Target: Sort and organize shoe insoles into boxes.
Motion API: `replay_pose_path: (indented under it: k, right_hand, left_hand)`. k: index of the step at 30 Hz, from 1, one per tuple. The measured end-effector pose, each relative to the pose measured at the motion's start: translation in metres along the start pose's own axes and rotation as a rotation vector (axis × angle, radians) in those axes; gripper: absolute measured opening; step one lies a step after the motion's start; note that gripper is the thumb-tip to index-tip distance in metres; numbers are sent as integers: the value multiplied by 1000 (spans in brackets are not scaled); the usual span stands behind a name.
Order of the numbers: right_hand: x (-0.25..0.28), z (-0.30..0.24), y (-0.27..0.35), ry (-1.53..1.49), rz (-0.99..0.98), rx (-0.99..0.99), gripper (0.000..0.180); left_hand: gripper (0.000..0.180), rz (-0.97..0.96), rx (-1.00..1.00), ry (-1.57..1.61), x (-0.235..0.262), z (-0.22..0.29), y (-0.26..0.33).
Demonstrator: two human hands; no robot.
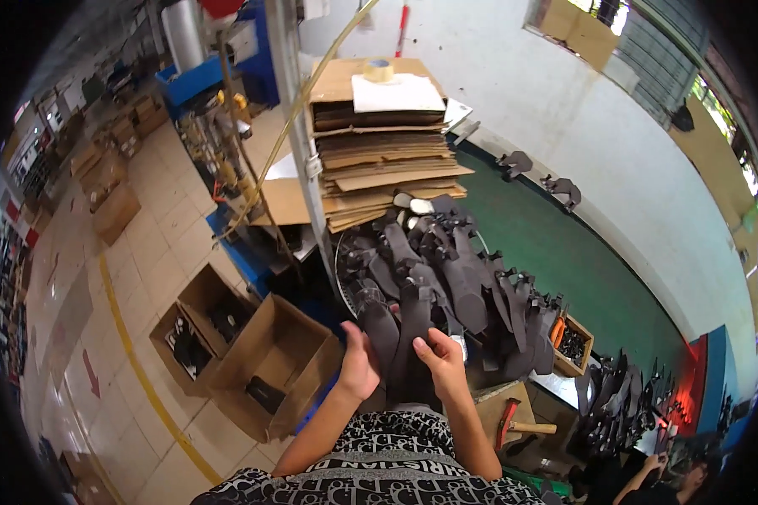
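Note:
Two dark grey, long pieces shaped like shoe soles are upright in front of my body, side by side. My left hand [360, 370] is at the left sole [380, 335], its thumb raised beside the edge and its fingers mostly hidden behind the piece. My right hand [443, 360] grips the right sole [413, 324], the thumb pressed on its face. Just beyond, a heap of similar dark soles [467, 290] lies on a round-edged support, several with small strap-like parts at their ends. A few pale pieces [420, 205] show at the far end of the heap.
Stacked flat cardboard [379, 160] bears a tape roll [378, 70]. Open cartons [269, 362] stand at left. Right lie a wooden box of small parts [573, 347], orange-handled pliers [557, 332], a hammer [526, 427] and more soles [619, 396]. Another person [678, 480] works lower right; a metal post [299, 126] rises ahead.

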State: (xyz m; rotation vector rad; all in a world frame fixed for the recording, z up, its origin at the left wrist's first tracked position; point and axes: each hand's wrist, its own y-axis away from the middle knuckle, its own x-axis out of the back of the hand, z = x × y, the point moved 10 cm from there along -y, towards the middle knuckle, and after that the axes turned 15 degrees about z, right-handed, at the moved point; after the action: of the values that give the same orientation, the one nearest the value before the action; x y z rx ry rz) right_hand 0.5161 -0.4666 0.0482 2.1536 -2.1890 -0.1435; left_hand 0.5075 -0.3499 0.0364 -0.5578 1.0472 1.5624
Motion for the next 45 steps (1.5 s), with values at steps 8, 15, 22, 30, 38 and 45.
replay_pose_path:
  k: [8, 15, 22, 30, 38, 45]
  right_hand:
    - [51, -50, -31, 204, 436, 363, 25]
    - [163, -10, -189, 1948, 692, 648, 41]
    - [-67, -48, -52, 423, -110, 736, 33]
    - [-250, 221, 10, 306, -853, -8, 19]
    - [-357, 309, 6, 708, -876, 2, 10]
    - [-371, 533, 30, 666, -908, -911, 22]
  left_hand:
    - [47, 326, -173, -68, 70, 26, 16]
    - [41, 775, -463, -397, 166, 47, 42]
    - [23, 878, -478, -111, 198, 22, 99]
    - [32, 1059, -711, -591, 304, 84, 83]
    - [37, 944, -341, -20, 475, 62, 40]
    - [21, 1167, -242, 526, 662, -41, 26]
